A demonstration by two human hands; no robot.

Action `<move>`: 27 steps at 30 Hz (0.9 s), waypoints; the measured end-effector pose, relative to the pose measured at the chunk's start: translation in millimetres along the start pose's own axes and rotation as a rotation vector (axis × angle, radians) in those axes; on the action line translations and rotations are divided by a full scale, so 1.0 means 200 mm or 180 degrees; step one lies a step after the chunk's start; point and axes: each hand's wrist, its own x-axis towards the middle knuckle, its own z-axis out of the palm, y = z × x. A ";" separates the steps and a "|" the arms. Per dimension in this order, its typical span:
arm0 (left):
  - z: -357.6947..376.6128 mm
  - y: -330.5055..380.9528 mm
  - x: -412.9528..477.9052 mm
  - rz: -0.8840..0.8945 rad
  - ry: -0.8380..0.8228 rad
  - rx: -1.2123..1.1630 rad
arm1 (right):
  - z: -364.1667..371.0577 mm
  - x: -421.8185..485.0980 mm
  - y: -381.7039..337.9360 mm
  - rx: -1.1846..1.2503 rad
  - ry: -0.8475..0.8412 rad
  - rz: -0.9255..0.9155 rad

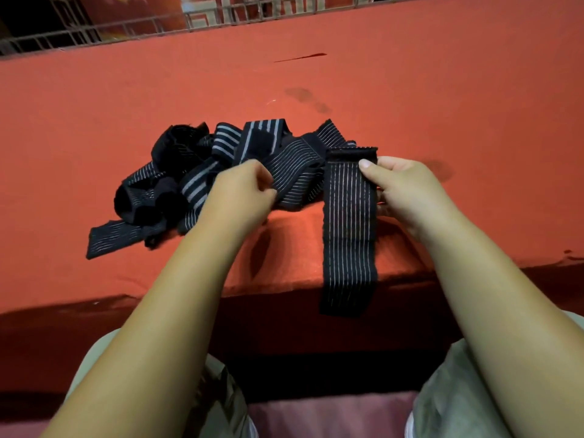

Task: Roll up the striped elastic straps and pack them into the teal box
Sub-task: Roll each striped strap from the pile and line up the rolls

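"Why was that one strap [349, 222] up on its own?"

"To get it free of the others. My right hand [407, 191] gripped it just under its dark top end, thumb on the front and the other fingers [384, 203] curled behind. The rest hung down over the front edge of the table [410, 90], straight and flat, ready for rolling from the top."

"And your left hand [243, 194]?"

"Its fingers [265, 181] were curled in, and they seemed to pinch the edge of a neighbouring strap [294, 175] at the near side of the heap [196, 172]. I judge that was to hold the tangle down while the other one came away. I couldn't tell whether the two pieces joined somewhere behind."

"How far along was the job?"

"Barely begun, I'd say. The heap lay loose and knotted in the middle of the table, nothing rolled. The teal box wasn't in sight at all."

"What could have gone wrong?"

"The hanging end could have twisted, and a rough end might have caught on another strap."
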 end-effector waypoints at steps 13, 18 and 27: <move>0.12 -0.20 0.16 -0.0300 0.0472 0.0373 | 0.07 0.08 0.03 -0.0763 -0.0221 -0.0335; 0.01 -0.12 0.10 0.0002 0.0584 0.0021 | 0.07 0.08 0.03 -0.0715 -0.0256 -0.0332; -0.06 0.00 -0.05 0.0398 -0.0061 -0.2533 | 0.06 0.05 -0.01 0.0427 -0.0368 0.0029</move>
